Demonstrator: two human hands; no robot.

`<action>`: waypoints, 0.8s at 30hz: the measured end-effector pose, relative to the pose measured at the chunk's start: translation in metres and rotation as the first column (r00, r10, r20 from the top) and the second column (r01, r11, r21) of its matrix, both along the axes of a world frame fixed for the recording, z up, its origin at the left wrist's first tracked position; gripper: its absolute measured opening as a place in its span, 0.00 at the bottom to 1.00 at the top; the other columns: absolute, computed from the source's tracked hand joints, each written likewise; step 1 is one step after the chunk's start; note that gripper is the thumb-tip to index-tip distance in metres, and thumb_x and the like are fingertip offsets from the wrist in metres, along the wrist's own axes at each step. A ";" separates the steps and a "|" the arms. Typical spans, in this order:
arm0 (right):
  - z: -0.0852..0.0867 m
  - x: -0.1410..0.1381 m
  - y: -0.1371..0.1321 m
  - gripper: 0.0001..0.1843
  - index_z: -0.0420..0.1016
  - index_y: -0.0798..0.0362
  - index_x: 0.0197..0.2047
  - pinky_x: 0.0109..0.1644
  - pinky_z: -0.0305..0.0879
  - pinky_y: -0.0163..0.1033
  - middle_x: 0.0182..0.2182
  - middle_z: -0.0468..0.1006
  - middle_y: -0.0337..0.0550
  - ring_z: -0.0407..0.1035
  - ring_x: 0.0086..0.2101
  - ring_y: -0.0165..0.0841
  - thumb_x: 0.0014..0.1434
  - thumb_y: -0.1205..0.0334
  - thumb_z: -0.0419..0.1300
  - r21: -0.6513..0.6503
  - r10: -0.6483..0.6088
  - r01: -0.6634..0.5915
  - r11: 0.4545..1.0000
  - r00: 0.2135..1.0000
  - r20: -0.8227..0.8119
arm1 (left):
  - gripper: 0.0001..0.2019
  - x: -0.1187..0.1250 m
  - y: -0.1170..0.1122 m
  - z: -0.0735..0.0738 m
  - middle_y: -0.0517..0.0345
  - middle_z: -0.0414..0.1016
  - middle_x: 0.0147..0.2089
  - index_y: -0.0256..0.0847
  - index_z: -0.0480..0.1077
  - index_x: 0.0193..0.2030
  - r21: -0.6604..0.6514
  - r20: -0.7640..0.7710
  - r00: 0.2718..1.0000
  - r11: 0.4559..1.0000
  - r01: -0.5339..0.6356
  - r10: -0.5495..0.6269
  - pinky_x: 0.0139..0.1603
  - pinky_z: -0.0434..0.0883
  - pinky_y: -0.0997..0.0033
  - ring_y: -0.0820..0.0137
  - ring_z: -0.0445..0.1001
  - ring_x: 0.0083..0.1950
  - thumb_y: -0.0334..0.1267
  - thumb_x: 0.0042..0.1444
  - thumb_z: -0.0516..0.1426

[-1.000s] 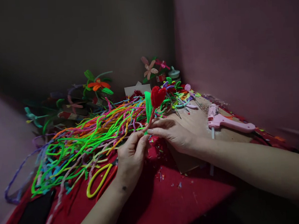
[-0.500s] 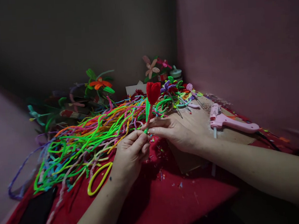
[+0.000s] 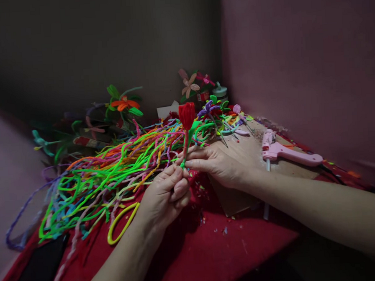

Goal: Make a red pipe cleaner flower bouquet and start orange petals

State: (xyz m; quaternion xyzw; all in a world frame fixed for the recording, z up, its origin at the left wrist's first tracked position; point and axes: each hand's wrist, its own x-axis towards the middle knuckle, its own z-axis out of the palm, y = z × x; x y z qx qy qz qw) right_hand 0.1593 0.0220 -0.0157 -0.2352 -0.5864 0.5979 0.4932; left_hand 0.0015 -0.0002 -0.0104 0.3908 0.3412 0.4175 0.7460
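Note:
A red pipe-cleaner tulip [image 3: 186, 116] stands upright between my hands, with a green leaf [image 3: 193, 131] now to the right of its reddish stem. My left hand [image 3: 167, 189] pinches the low end of the stem, where a bit of green wraps it. Just above that point, my right hand [image 3: 215, 164] holds the stem between thumb and fingers. Behind the hands spreads a large heap of colourful pipe cleaners [image 3: 114, 173], mostly green, orange and pink. The very bottom of the stem is hidden by my left fingers.
A pink glue gun [image 3: 288, 153] lies on a cardboard sheet [image 3: 253, 147] to the right. Finished fuzzy flowers, such as an orange one [image 3: 125, 104], stand along the back. A black phone-like slab [image 3: 40, 270] rests at lower left on the red cloth [image 3: 231, 255], among scattered clippings.
The tulip has turned about its stem, so its green leaf has gone from the left side to the right. My left hand has rolled slightly, showing more of its curled fingers.

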 end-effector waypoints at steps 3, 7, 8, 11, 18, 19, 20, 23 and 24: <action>-0.003 0.001 0.001 0.08 0.77 0.55 0.24 0.53 0.58 0.40 0.32 0.76 0.40 0.68 0.41 0.31 0.53 0.67 0.59 0.027 0.005 -0.005 1.000 1.000 0.003 | 0.07 -0.003 0.002 -0.002 0.71 0.53 0.15 0.36 0.67 0.30 -0.035 0.054 0.997 0.997 0.062 -0.060 0.13 0.50 0.86 0.83 0.38 0.16 0.37 0.54 0.59; -0.009 0.002 0.002 0.08 0.77 0.54 0.25 0.54 0.57 0.40 0.30 0.74 0.38 0.66 0.41 0.30 0.54 0.65 0.59 0.047 0.022 -0.021 0.999 1.000 -0.006 | 0.07 -0.003 0.002 -0.003 0.71 0.52 0.15 0.35 0.67 0.30 -0.022 0.083 0.992 0.995 0.100 -0.098 0.13 0.50 0.87 0.83 0.38 0.16 0.37 0.55 0.58; -0.011 0.001 0.002 0.08 0.77 0.54 0.25 0.54 0.57 0.40 0.31 0.74 0.38 0.66 0.41 0.30 0.54 0.65 0.59 0.045 0.008 -0.008 0.999 1.000 0.002 | 0.08 -0.002 0.001 -0.003 0.71 0.53 0.15 0.35 0.67 0.30 -0.011 0.073 0.992 0.995 0.099 -0.098 0.13 0.50 0.86 0.83 0.38 0.16 0.37 0.55 0.58; -0.013 -0.002 0.002 0.05 0.78 0.54 0.26 0.52 0.58 0.40 0.33 0.75 0.39 0.66 0.41 0.31 0.51 0.63 0.62 -0.029 -0.071 0.071 0.997 0.997 0.001 | 0.08 0.001 0.001 -0.004 0.71 0.54 0.16 0.37 0.67 0.32 0.038 -0.017 0.997 0.997 0.074 -0.073 0.15 0.53 0.84 0.83 0.41 0.16 0.39 0.57 0.55; -0.013 -0.004 0.001 0.07 0.76 0.54 0.27 0.45 0.61 0.38 0.28 0.73 0.38 0.66 0.35 0.30 0.50 0.59 0.62 -0.070 -0.103 0.099 0.993 0.993 -0.051 | 0.13 0.004 -0.001 -0.011 0.62 0.69 0.32 0.41 0.64 0.46 0.641 -0.508 0.739 0.767 -0.019 0.443 0.32 0.67 0.75 0.75 0.68 0.28 0.40 0.56 0.57; -0.013 -0.004 0.000 0.07 0.76 0.54 0.26 0.44 0.61 0.37 0.28 0.72 0.38 0.65 0.35 0.30 0.50 0.59 0.62 -0.062 -0.122 0.121 0.991 0.992 -0.020 | 0.15 0.004 -0.002 -0.012 0.61 0.70 0.33 0.42 0.63 0.48 0.714 -0.535 0.663 0.700 0.023 0.524 0.34 0.67 0.74 0.74 0.69 0.30 0.39 0.54 0.58; -0.013 -0.004 -0.001 0.07 0.75 0.55 0.26 0.43 0.60 0.36 0.27 0.72 0.37 0.65 0.34 0.29 0.51 0.60 0.61 -0.062 -0.138 0.138 0.988 0.990 0.008 | 0.16 0.003 -0.003 -0.013 0.61 0.70 0.34 0.42 0.62 0.49 0.772 -0.543 0.586 0.632 0.067 0.601 0.35 0.67 0.74 0.73 0.69 0.31 0.39 0.53 0.59; -0.012 -0.004 -0.005 0.08 0.73 0.56 0.26 0.38 0.58 0.35 0.26 0.70 0.36 0.63 0.30 0.28 0.52 0.60 0.58 -0.086 -0.165 0.169 0.982 0.985 0.047 | 0.14 0.000 -0.005 -0.015 0.59 0.71 0.33 0.42 0.65 0.46 0.859 -0.511 0.391 0.471 0.201 0.765 0.35 0.66 0.73 0.70 0.71 0.31 0.38 0.52 0.60; -0.013 -0.005 -0.006 0.08 0.73 0.56 0.26 0.37 0.57 0.35 0.25 0.69 0.36 0.62 0.29 0.27 0.52 0.61 0.58 -0.092 -0.171 0.176 0.980 0.984 0.058 | 0.13 -0.001 -0.005 -0.016 0.58 0.72 0.33 0.42 0.66 0.44 0.867 -0.497 0.350 0.438 0.238 0.794 0.35 0.66 0.73 0.69 0.72 0.31 0.38 0.52 0.59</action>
